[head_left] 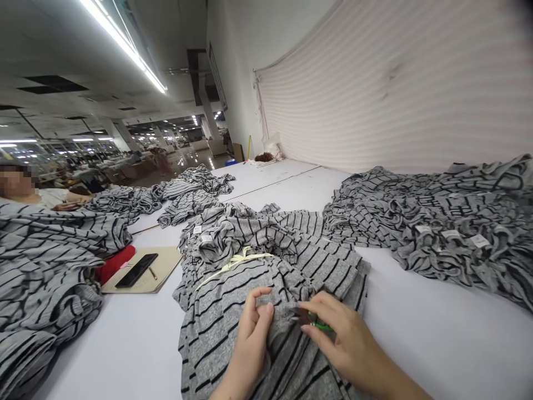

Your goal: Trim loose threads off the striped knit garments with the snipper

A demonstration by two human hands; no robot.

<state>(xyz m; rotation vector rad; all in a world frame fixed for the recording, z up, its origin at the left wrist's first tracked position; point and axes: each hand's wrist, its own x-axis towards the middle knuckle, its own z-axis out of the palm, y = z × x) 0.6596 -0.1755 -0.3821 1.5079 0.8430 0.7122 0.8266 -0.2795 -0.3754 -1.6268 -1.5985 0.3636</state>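
Note:
A grey garment with black stripes (233, 300) is spread on the white table in front of me. My left hand (253, 328) is on it, fingers curled around a fold of the cloth, with index finger and thumb raised and slightly apart. Close by on the right, my right hand (343, 330) grips small thread snips (318, 322) with green handles. Their dark blades point left at the fold beside my left thumb. A pale yellow strip of cloth (237, 261), tied in a knot, lies across the garment above my hands.
More striped garments are heaped on the right (416, 216) and left (45, 266). A phone (137, 270) and a pen (152, 273) lie on a beige pad (166, 270) beside a red item (115, 264). A person (54, 197) is at the far left.

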